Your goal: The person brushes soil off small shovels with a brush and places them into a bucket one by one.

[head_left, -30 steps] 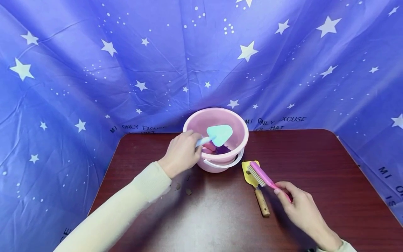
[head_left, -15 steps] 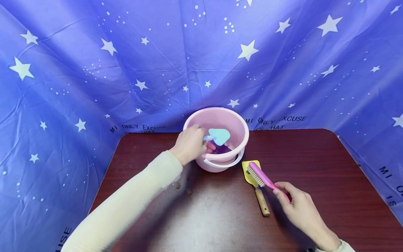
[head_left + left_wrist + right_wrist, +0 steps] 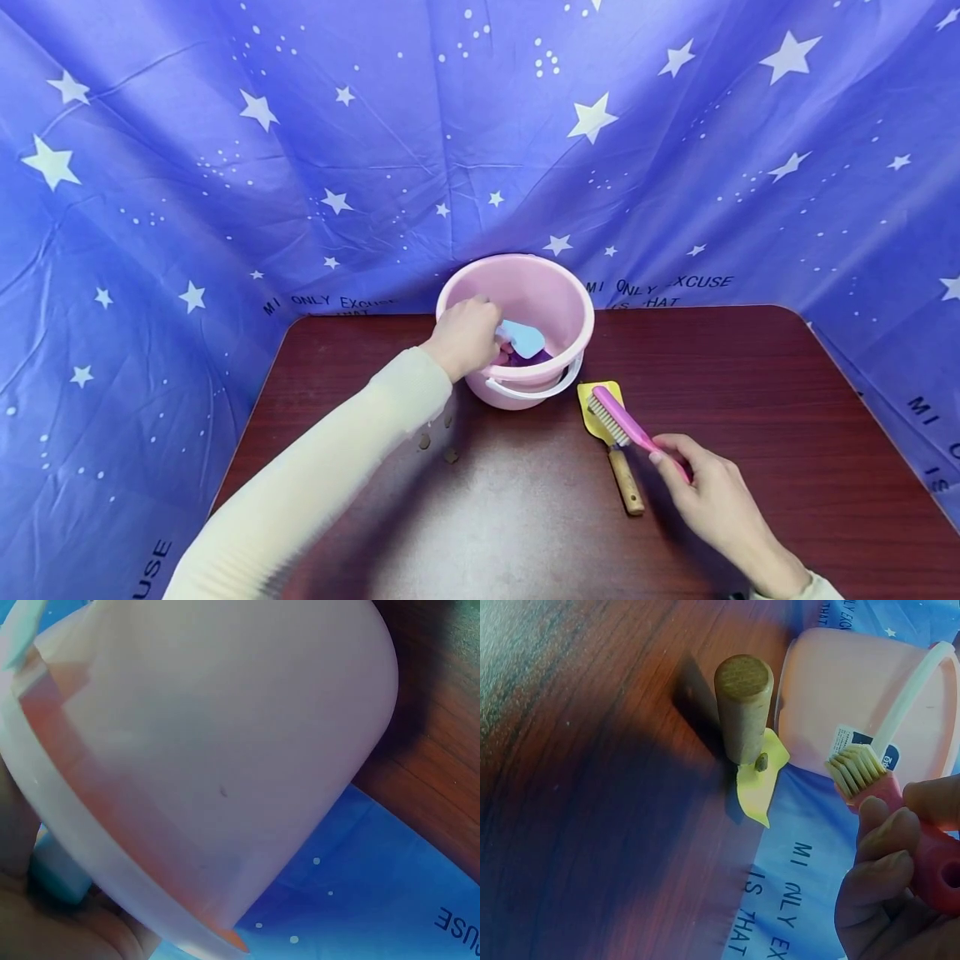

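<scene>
My left hand point(image 3: 463, 337) is over the left rim of a pink bucket point(image 3: 558, 312) and grips the handle of a small light-blue toy shovel point(image 3: 525, 339). The shovel's blade is inside the bucket. In the left wrist view, the bucket wall point(image 3: 225, 735) covers most of this hand. Below the shovel lies something purple point(image 3: 529, 359), mostly hidden. With its thumb and fingers, my right hand point(image 3: 716, 492) holds a pink brush point(image 3: 630, 419) with pale bristles. The brush is over a small yellow trowel point(image 3: 626, 482) with a wooden handle, which lies on the table.
Several brown crumbs point(image 3: 451, 457) lie on the dark wooden table point(image 3: 510, 525), left of the middle. A small brown lump point(image 3: 762, 761) is on the trowel's yellow blade. The bucket's white handle point(image 3: 540, 392) hangs at its front. Behind the table hangs a blue star-patterned cloth point(image 3: 375, 167).
My left hand has moved right and further over the bucket, and the blue shovel has gone lower inside it. The right hand and the brush have stayed almost still.
</scene>
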A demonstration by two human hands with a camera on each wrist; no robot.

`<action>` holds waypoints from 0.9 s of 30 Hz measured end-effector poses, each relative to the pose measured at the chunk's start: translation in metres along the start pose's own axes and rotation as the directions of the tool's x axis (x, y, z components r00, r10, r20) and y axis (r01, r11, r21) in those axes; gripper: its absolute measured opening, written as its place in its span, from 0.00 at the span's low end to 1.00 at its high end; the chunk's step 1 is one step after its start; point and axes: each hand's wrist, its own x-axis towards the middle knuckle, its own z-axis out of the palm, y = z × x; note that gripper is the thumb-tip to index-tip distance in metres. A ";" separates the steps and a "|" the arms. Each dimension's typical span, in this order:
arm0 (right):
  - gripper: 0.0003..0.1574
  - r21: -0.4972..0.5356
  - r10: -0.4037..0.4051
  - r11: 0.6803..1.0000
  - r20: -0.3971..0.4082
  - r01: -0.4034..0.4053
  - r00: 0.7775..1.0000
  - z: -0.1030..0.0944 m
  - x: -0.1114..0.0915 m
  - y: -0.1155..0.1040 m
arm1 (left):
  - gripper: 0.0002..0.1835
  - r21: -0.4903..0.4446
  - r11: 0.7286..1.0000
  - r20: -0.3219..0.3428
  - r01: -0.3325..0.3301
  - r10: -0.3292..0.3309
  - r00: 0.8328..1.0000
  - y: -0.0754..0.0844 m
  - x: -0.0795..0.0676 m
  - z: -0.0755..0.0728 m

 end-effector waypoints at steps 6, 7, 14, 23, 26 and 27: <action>0.14 0.003 -0.001 1.000 0.001 0.001 1.000 0.001 -0.001 0.001 | 0.07 0.002 1.000 0.003 -0.003 0.003 1.000 0.000 0.004 0.002; 0.14 0.004 -0.002 1.000 0.000 0.002 1.000 0.001 -0.001 0.001 | 0.07 0.002 1.000 0.003 -0.002 0.002 1.000 0.000 0.004 0.002; 0.13 0.007 -0.004 1.000 0.001 0.004 1.000 0.001 -0.002 0.000 | 0.15 0.012 1.000 -0.009 0.005 -0.005 1.000 -0.001 0.009 0.005; 0.13 0.006 -0.007 1.000 0.001 0.007 1.000 0.001 -0.003 0.002 | 0.10 0.040 0.999 -0.059 0.024 -0.021 0.998 -0.003 0.011 0.005; 0.13 0.005 -0.004 1.000 0.003 0.004 1.000 0.001 -0.003 0.002 | 0.08 0.032 0.999 -0.081 0.027 -0.024 0.996 -0.005 0.009 0.005; 0.13 0.004 -0.002 1.000 0.004 0.002 1.000 0.001 -0.003 0.002 | 0.07 0.029 0.999 -0.088 0.027 -0.025 0.996 -0.005 0.009 0.005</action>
